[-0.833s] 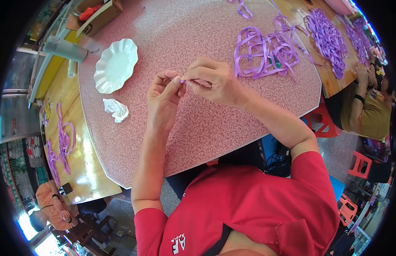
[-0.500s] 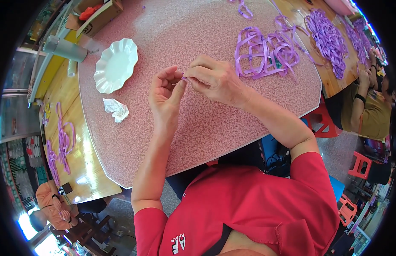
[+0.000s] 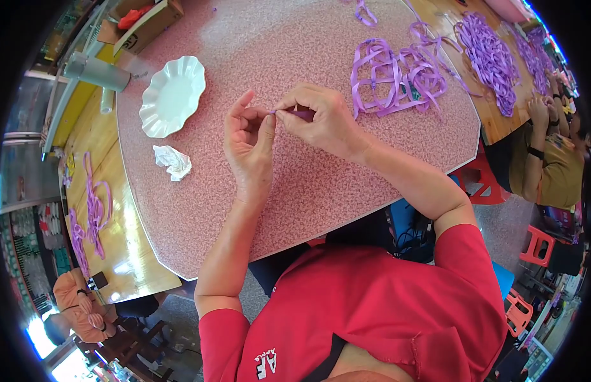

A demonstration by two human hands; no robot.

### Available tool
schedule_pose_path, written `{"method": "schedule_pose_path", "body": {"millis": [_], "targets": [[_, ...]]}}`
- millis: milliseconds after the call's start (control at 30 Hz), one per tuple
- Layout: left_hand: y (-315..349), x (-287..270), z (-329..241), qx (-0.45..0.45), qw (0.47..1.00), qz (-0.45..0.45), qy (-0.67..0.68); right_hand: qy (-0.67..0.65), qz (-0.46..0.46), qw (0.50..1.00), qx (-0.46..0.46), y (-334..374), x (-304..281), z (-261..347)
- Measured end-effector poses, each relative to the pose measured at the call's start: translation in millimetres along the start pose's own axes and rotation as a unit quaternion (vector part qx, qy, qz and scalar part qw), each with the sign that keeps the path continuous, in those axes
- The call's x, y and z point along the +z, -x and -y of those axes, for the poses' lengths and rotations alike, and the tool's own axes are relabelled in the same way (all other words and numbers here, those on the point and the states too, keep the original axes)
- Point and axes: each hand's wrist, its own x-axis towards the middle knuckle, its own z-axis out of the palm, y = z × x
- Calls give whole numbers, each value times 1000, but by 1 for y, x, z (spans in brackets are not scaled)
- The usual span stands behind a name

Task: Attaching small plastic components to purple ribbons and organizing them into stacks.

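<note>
Over the speckled pink tabletop (image 3: 321,191), we pinch a small purple strip (image 3: 272,112) between our left hand (image 3: 249,140) and right hand (image 3: 324,120), apparently a fine fingertip step whose next move calls for steady grips

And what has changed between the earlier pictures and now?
The bare left hand straightened a finger away from the body; the bare right hand moved slightly that way, grip kept on the thin purple strip. The scalloped white plate and crumpled white tissue stayed.
</note>
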Motion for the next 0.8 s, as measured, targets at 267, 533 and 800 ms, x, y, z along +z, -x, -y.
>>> {"method": "schedule_pose_path", "body": {"millis": [267, 533, 800], "targets": [[1, -1, 3, 95, 993, 14, -65, -40, 17, 992, 121, -2, -3, 3], [1, -2, 3, 105, 989, 19, -107, -25, 50, 987, 149, -1, -4, 2], [-5, -4, 4, 248, 920, 19, -303, -90, 54, 980, 168, -1, -2, -4]]}}
